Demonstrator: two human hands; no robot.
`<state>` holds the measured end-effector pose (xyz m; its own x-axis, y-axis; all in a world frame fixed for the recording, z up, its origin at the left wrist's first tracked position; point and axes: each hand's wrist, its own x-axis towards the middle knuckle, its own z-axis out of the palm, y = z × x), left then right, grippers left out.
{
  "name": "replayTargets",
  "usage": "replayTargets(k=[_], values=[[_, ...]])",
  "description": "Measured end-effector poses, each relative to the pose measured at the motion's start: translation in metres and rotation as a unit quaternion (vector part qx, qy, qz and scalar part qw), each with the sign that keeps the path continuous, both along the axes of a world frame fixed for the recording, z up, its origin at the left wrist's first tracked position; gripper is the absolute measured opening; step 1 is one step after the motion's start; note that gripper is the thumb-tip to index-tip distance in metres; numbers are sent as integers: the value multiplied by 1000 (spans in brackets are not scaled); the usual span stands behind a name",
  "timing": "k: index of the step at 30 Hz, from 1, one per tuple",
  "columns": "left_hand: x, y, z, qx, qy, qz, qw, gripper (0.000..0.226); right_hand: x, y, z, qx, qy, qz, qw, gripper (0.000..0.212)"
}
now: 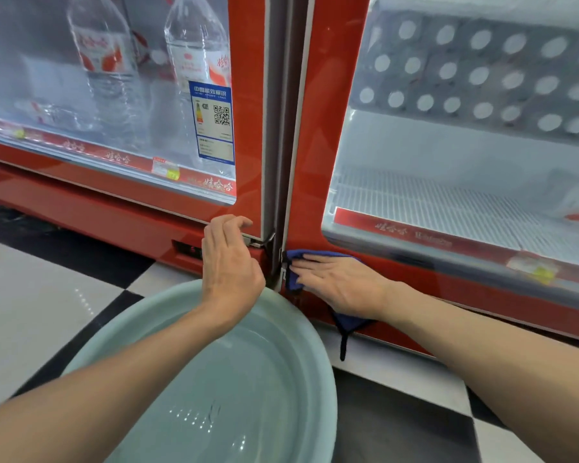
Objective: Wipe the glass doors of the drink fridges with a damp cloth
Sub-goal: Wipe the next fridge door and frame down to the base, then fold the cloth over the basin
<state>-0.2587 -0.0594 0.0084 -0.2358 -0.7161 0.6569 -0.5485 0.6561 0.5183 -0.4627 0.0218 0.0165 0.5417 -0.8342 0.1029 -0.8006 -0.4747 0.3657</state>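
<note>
Blue cloth [295,283] under flat right hand [340,285], apart from left hand [229,262]

Colours before me
My cloth [293,282] is deep blue, the fridge frames [311,162] red, the basin [154,325] pale green, the floor [30,312] black-and-white checked.

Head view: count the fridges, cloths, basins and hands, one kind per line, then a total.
Fridges: 2
Cloth: 1
Basin: 1
Hands: 2
Total: 6
</note>
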Motion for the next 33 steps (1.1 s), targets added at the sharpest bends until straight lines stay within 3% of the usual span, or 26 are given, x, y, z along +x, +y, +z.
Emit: replayTargets(k=[2,4,7,9,11,14,18,22,25,27,30,33], values=[[0,4,8,51,1,-86,995,52,8,11,10,29,-125,-84,988,38],[1,11,24,174,-27,-180,968,49,13,24,20,44,-258,-156,952,29],[-4,23,51,343,-167,-280,881,55,15,46,33,50,-394,-227,889,29],[-11,35,63,381,-203,-321,843,43,14,63,41,65,-431,-269,859,33],[-18,48,71,346,-187,-308,866,17,13,78,46,84,-470,-298,826,36],[-28,63,80,270,-178,-274,906,20,16,97,52,91,-514,-309,795,38],[-35,82,101,184,-217,-257,924,16,20,118,58,85,-548,-303,775,35],[-40,99,124,61,-300,-267,914,18,23,138,59,64,-552,-306,773,27],[-46,113,142,-11,-380,-271,884,20,26,149,56,94,-602,-308,731,27],[-49,118,153,-17,-398,-281,873,19,30,155,53,112,-634,-291,708,40],[-49,119,169,10,-405,-297,865,16,37,161,49,110,-638,-266,714,49],[-39,113,186,79,-394,-281,872,12,33,160,51,104,-640,-298,700,19]])
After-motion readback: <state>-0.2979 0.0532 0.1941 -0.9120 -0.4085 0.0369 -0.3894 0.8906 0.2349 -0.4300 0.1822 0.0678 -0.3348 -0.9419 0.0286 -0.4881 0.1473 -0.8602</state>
